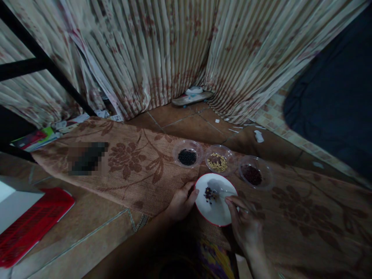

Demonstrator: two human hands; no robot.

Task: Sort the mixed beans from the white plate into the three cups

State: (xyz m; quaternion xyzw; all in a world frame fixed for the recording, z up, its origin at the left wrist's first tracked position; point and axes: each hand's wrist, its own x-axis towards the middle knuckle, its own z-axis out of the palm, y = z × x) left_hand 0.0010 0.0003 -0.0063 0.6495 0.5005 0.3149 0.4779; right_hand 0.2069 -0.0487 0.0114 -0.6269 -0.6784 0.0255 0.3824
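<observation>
A white bowl with a red rim is tilted toward me, with a small heap of dark beans and a few yellow ones in it. My left hand grips its left rim, thumb on top. In my right hand is a thin, shiny spoon, its far end near the beans; its exact shape is blurred. Just beyond the bowl stand three clear plastic cups: one with black beans, one with yellow beans and one with dark red beans.
A brown flowered cloth covers the long table. A pixelated dark object lies on its left part. Striped curtains hang behind, with a skateboard on the tiled floor below. A red basket stands at lower left.
</observation>
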